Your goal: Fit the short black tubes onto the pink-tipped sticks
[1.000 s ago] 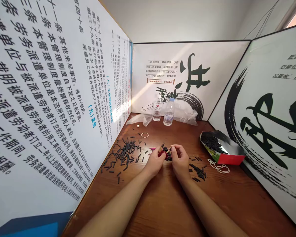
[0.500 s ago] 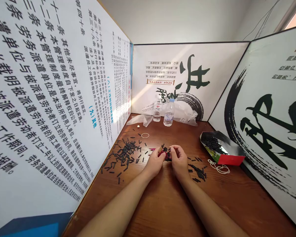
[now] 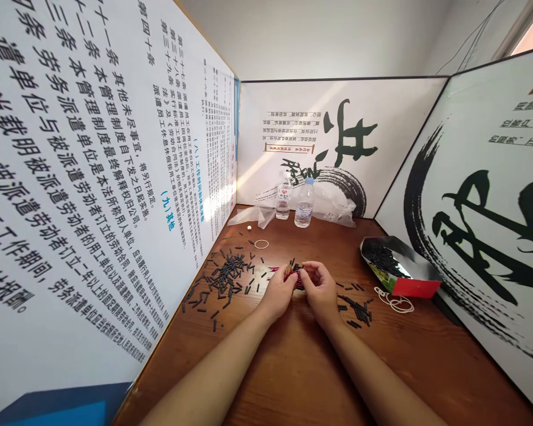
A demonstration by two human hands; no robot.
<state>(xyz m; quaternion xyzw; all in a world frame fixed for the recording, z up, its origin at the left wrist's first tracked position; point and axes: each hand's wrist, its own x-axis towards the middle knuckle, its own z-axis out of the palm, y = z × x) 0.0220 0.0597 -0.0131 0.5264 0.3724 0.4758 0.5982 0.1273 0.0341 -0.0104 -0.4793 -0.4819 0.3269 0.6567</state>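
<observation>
At the middle of the table, my left hand [image 3: 279, 294] is closed around a bundle of thin sticks [image 3: 288, 270], red and gold with some dark ends. My right hand [image 3: 321, 294] meets it from the right, thumb and curled fingers against the bundle's side. Whatever lies between those right fingertips is hidden. More pink-red sticks [image 3: 272, 270] show just behind my left hand. To the left is a loose heap of short black tubes [image 3: 229, 273], and a smaller group of black tubes [image 3: 359, 310] lies beside my right hand.
An open box [image 3: 415, 288] of black pieces stands at the right, with white bands [image 3: 394, 300] before it. A thin white ring [image 3: 262, 244] lies beyond my hands. Two water bottles [image 3: 304, 204] and clear plastic bags [image 3: 337, 212] are at the back. Printed panels [image 3: 249, 136] enclose the table.
My right hand has turned slightly and drawn its thumb in against the bundle. The gold stick seen in its fingertips before no longer shows there. My left hand keeps its place.
</observation>
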